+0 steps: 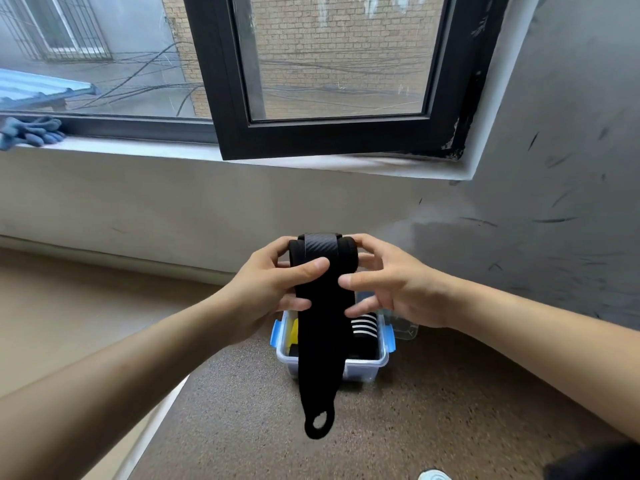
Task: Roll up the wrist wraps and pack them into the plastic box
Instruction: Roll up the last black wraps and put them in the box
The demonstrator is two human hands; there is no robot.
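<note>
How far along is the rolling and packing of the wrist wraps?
Done: a striped roll lies in the plastic box. In hand: the left hand and right hand hold a black wrap, rolled only at its top; its tail hangs loose. Left: finish this roll and pack it.

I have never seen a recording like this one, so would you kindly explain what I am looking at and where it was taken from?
There is no machine here: a person works with two bare hands. The single picture comes from a camera worn on the head, looking forward and down. The left hand and the right hand both hold a black wrist wrap. It is partly rolled at the top, and its tail hangs down to a thumb loop. Beneath, on a brown speckled surface, stands a clear plastic box with blue latches. Inside it lie a black roll with white stripes and something yellow. Blue gloves rest on the windowsill.
</note>
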